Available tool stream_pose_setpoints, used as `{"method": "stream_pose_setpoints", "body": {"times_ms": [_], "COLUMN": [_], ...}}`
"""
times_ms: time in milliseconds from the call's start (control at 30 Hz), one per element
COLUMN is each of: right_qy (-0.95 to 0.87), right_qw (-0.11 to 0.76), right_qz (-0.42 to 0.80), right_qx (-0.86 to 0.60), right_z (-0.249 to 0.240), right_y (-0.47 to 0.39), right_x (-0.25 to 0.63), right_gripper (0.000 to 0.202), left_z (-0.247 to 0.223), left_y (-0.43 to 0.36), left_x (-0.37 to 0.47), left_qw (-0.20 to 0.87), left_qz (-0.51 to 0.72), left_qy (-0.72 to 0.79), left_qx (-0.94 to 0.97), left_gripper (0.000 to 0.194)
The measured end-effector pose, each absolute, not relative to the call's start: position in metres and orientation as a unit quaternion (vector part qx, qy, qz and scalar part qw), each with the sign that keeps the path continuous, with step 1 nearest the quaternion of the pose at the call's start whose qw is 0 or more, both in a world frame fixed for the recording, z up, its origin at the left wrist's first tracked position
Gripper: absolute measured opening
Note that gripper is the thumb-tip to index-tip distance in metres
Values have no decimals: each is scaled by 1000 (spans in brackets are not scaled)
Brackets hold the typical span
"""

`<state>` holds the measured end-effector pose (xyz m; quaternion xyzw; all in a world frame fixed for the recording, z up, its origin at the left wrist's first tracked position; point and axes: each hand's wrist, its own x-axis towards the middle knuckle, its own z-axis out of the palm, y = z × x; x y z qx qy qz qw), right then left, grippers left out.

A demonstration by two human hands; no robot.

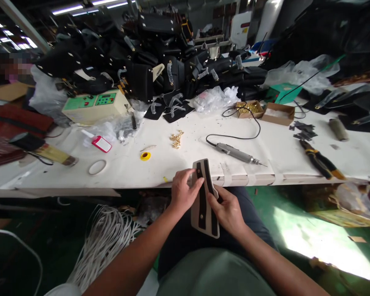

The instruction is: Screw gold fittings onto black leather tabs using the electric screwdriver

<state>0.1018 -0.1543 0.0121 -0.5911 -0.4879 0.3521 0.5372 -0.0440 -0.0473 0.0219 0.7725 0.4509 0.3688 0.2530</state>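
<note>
Over my lap, at the front edge of the table, I hold a beige flat panel (195, 218) with two dark strips along it and small gold studs on one strip. My left hand (185, 190) grips its upper left side, thumb and fingers near the top stud. On the right edge, my right hand (230, 209) is closed round the panel with the thumb on its face. Beyond the hands lie a small heap of gold metal fittings (176, 139) and a grey electric screwdriver (236, 153) with a black cord.
A yellow tape roll (145, 156) and a red-white bottle (101, 144) lie left. Pliers (322, 160) rest at right. Behind stand a control box (95, 107), a carton of gold fittings (249, 110) and piled black bags (138, 80). White cords (103, 242) hang below the table.
</note>
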Motion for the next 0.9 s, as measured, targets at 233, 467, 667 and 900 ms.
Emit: {"method": "stream_pose_setpoints", "body": {"times_ms": [233, 467, 667, 900], "right_qy": [-698, -645, -581, -528], "right_qw": [383, 463, 461, 478], "right_qz": [215, 338, 266, 341], "right_qx": [-565, -505, -616, -614], "right_z": [41, 92, 86, 75], "right_y": [-160, -168, -133, -123], "right_x": [73, 99, 127, 119], "right_gripper": [44, 19, 25, 23], "left_z": [47, 62, 62, 61], "left_y": [-104, -95, -101, -108], "left_x": [-59, -63, -60, -60], "left_qw": [507, 546, 564, 488], "left_qz": [431, 413, 361, 334], "left_qy": [466, 491, 450, 423], "left_qx": [583, 538, 590, 687], "left_gripper": [54, 58, 51, 42]}}
